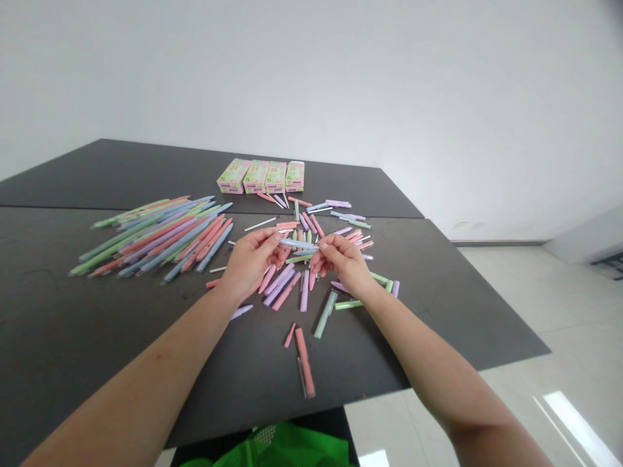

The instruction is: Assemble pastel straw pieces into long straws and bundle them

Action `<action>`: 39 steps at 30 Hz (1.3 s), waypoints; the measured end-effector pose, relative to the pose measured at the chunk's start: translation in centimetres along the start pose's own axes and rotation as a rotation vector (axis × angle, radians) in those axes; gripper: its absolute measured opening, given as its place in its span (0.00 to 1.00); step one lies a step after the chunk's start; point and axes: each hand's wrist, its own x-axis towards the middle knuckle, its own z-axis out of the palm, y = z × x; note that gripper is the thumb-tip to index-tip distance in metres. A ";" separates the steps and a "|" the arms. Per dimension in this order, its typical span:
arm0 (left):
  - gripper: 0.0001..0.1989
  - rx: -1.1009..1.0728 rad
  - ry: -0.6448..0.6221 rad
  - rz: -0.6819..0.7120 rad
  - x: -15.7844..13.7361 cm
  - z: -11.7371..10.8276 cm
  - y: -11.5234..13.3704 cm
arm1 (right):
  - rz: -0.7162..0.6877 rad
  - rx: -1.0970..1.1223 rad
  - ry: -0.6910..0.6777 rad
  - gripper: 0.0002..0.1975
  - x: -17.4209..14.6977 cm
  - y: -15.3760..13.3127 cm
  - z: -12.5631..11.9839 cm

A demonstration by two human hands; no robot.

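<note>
Between my two hands, above the scattered pieces, is a light blue pen barrel [296,244]. My left hand [254,258] pinches its left end between thumb and forefinger. At the other end, my right hand [342,259] closes its fingertips on the tip; a separate small part there is too small to make out. Beneath and around both hands lie loose pen parts in pink, purple, green and blue, among them purple barrels [279,284] and a grey-green capped piece [326,315]. Nearest to me are a pink barrel with a clear cap [305,363] and a short pink piece [289,335].
To the left lies a big pile of pastel pens [156,240]. Several small pink-and-green boxes [260,176] stand in a row at the back. Thin white refills [261,224] lie among the parts. The dark table [438,311] ends at the right above a tiled floor.
</note>
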 end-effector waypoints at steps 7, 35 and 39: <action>0.10 0.009 0.054 -0.011 0.0 -0.1 0.2 | -0.016 -0.012 0.033 0.14 -0.1 -0.4 -0.1; 0.10 0.404 -0.048 -0.002 -0.2 -0.3 -0.4 | 0.088 -0.100 -0.015 0.12 0.6 1.1 -0.9; 0.10 0.423 -0.046 -0.003 -0.2 -0.3 -0.4 | 0.064 -0.144 -0.007 0.11 0.5 1.2 -0.9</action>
